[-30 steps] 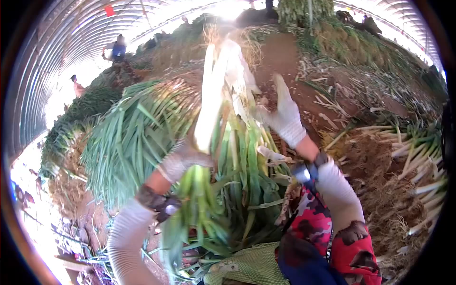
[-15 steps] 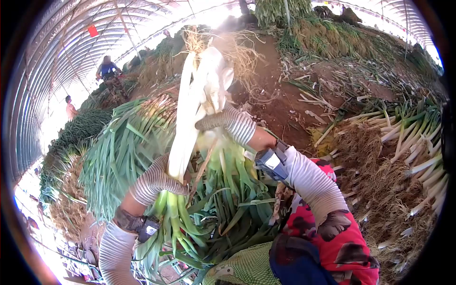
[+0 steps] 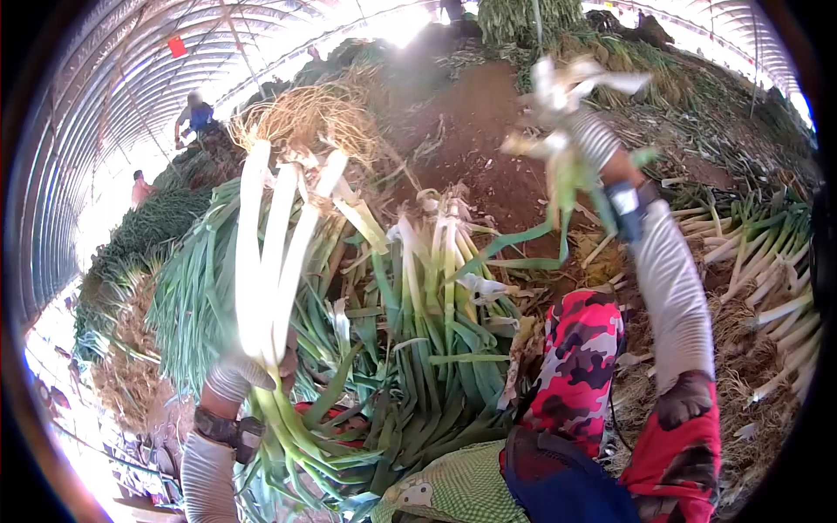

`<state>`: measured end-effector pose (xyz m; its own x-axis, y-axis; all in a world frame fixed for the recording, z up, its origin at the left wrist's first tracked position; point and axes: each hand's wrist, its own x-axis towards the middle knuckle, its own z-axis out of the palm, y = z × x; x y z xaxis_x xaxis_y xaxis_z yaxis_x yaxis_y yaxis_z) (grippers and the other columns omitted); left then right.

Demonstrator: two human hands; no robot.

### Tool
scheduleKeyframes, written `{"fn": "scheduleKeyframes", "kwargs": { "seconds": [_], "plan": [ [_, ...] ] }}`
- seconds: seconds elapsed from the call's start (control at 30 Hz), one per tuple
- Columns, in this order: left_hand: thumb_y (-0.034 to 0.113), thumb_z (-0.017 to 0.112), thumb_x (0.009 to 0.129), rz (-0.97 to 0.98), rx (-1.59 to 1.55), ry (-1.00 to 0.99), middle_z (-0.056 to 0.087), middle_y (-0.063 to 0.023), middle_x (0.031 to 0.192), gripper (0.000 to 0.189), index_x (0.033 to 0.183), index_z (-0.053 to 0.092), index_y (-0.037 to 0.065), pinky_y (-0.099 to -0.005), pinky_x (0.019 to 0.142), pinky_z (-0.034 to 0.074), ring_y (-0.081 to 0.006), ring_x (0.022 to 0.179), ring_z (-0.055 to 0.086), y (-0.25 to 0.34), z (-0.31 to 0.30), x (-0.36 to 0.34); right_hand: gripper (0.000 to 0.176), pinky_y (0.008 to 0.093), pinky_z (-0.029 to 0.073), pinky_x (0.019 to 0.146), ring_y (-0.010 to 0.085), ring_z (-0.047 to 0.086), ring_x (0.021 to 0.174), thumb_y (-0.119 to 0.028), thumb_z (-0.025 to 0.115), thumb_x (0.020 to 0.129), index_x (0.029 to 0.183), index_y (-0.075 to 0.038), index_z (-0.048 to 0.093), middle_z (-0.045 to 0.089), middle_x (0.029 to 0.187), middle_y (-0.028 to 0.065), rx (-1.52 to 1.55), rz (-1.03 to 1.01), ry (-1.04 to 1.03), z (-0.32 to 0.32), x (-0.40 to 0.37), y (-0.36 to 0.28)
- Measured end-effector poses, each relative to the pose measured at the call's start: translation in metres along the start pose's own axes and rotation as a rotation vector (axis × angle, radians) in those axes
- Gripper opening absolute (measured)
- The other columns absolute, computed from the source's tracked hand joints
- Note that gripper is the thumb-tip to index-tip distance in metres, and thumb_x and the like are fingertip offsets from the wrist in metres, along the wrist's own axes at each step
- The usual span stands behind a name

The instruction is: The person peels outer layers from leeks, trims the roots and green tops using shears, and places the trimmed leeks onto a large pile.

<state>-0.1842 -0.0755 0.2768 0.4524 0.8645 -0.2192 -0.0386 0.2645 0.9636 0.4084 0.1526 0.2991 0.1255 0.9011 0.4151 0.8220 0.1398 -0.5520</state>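
Observation:
Several green onions [image 3: 281, 261] with white stalks stand upright at the left, gripped by my gloved left hand [image 3: 253, 370] where the white turns to green. Their tan roots [image 3: 318, 118] point away from me. My gloved right hand [image 3: 586, 135] is out at the upper right, closed around peeled leaves [image 3: 567, 179], white and green and blurred by motion. Between the hands, more onions [image 3: 436, 288] lie over my lap with their green leaves toward me.
At the right lies a pile of rooted onions [image 3: 758, 261]. Green leaves [image 3: 196, 288] are heaped at the left. Bare soil [image 3: 471, 148] shows ahead. Two people [image 3: 197, 118] are in the left background under the arched roof. A green checked cloth [image 3: 466, 484] covers my lap.
My right hand has moved from the white stalks to the upper right, with stripped leaves in it. My left hand has shifted slightly left and down with the onions, whose white stalks now look bare.

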Motion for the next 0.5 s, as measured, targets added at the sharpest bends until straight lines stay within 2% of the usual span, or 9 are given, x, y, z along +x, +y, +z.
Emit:
{"fn": "scheduleKeyframes", "kwargs": {
  "seconds": [0.03, 0.1, 0.2, 0.27, 0.3, 0.37, 0.43, 0.47, 0.5],
  "plan": [
    [0.003, 0.076, 0.036, -0.016, 0.021, -0.056, 0.054, -0.0116, 0.067, 0.061, 0.093, 0.053, -0.003, -0.0401, 0.053, 0.050, -0.0292, 0.056, 0.056, -0.005, 0.000, 0.004, 0.026, 0.0337, 0.055, 0.063, 0.0196, 0.064, 0.072, -0.020, 0.050, 0.089, 0.108, -0.003, 0.055, 0.064, 0.093, 0.0077, 0.058, -0.088, -0.084, 0.020, -0.017, -0.016],
    [-0.002, 0.077, 0.039, 0.009, 0.003, -0.130, 0.055, -0.0128, 0.069, 0.065, 0.099, 0.052, -0.004, -0.0431, 0.055, 0.049, -0.0300, 0.059, 0.057, -0.012, 0.010, 0.012, 0.025, 0.0342, 0.054, 0.063, 0.0200, 0.064, 0.072, -0.021, 0.050, 0.089, 0.108, -0.004, 0.054, 0.064, 0.093, 0.0075, 0.218, -0.244, -0.266, 0.059, -0.054, -0.051],
    [-0.001, 0.077, 0.038, -0.159, -0.072, -0.184, 0.056, -0.0127, 0.071, 0.071, 0.104, 0.052, -0.004, -0.0401, 0.060, 0.048, -0.0289, 0.064, 0.057, -0.012, 0.031, 0.020, 0.024, 0.0351, 0.054, 0.063, 0.0206, 0.064, 0.072, -0.021, 0.050, 0.089, 0.107, -0.006, 0.054, 0.064, 0.093, 0.0073, 0.397, -0.392, -0.520, 0.104, -0.101, -0.103],
    [0.002, 0.078, 0.037, -0.160, -0.014, -0.230, 0.057, -0.0121, 0.072, 0.072, 0.104, 0.053, -0.003, -0.0381, 0.060, 0.047, -0.0260, 0.064, 0.056, -0.022, 0.030, 0.029, 0.024, 0.0357, 0.054, 0.062, 0.0210, 0.064, 0.072, -0.021, 0.050, 0.088, 0.107, -0.007, 0.054, 0.064, 0.092, 0.0071, 0.433, -0.443, -0.585, 0.116, -0.113, -0.125],
    [0.003, 0.078, 0.036, -0.161, 0.013, -0.235, 0.057, -0.0117, 0.073, 0.072, 0.103, 0.053, -0.003, -0.0374, 0.060, 0.047, -0.0249, 0.065, 0.056, -0.025, 0.029, 0.030, 0.024, 0.0360, 0.053, 0.062, 0.0212, 0.064, 0.072, -0.022, 0.050, 0.088, 0.107, -0.008, 0.054, 0.064, 0.092, 0.0070, 0.434, -0.455, -0.571, 0.115, -0.105, -0.132],
    [0.002, 0.079, 0.035, -0.211, -0.010, -0.105, 0.057, -0.0094, 0.073, 0.071, 0.101, 0.054, -0.003, -0.0357, 0.062, 0.047, -0.0230, 0.068, 0.055, -0.026, 0.037, 0.021, 0.023, 0.0365, 0.053, 0.062, 0.0216, 0.064, 0.071, -0.022, 0.050, 0.088, 0.107, -0.009, 0.053, 0.064, 0.092, 0.0068, 0.418, -0.454, -0.437, 0.100, -0.063, -0.128],
    [0.002, 0.079, 0.034, -0.210, 0.053, 0.009, 0.057, -0.0081, 0.074, 0.071, 0.101, 0.054, -0.002, -0.0347, 0.064, 0.046, -0.0225, 0.070, 0.055, -0.028, 0.041, 0.013, 0.023, 0.0371, 0.053, 0.062, 0.0220, 0.064, 0.071, -0.022, 0.050, 0.088, 0.107, -0.010, 0.053, 0.064, 0.091, 0.0067, 0.379, -0.401, -0.161, 0.070, -0.002, -0.105],
    [-0.001, 0.078, 0.038, -0.181, 0.060, -0.089, 0.058, -0.0067, 0.079, 0.068, 0.102, 0.056, -0.001, -0.0335, 0.068, 0.047, -0.0198, 0.071, 0.056, -0.038, 0.030, 0.013, 0.023, 0.0374, 0.053, 0.062, 0.0222, 0.064, 0.071, -0.022, 0.050, 0.088, 0.107, -0.010, 0.053, 0.064, 0.091, 0.0066, 0.341, -0.338, -0.015, 0.048, 0.024, -0.088],
    [-0.001, 0.078, 0.038, -0.176, 0.062, -0.056, 0.058, -0.0068, 0.078, 0.068, 0.102, 0.056, -0.001, -0.0336, 0.068, 0.047, -0.0198, 0.070, 0.056, -0.041, 0.029, 0.012, 0.023, 0.0377, 0.053, 0.062, 0.0224, 0.064, 0.071, -0.023, 0.050, 0.088, 0.107, -0.011, 0.053, 0.064, 0.091, 0.0065, 0.313, -0.263, 0.089, 0.032, 0.040, -0.071]
  ]
}}
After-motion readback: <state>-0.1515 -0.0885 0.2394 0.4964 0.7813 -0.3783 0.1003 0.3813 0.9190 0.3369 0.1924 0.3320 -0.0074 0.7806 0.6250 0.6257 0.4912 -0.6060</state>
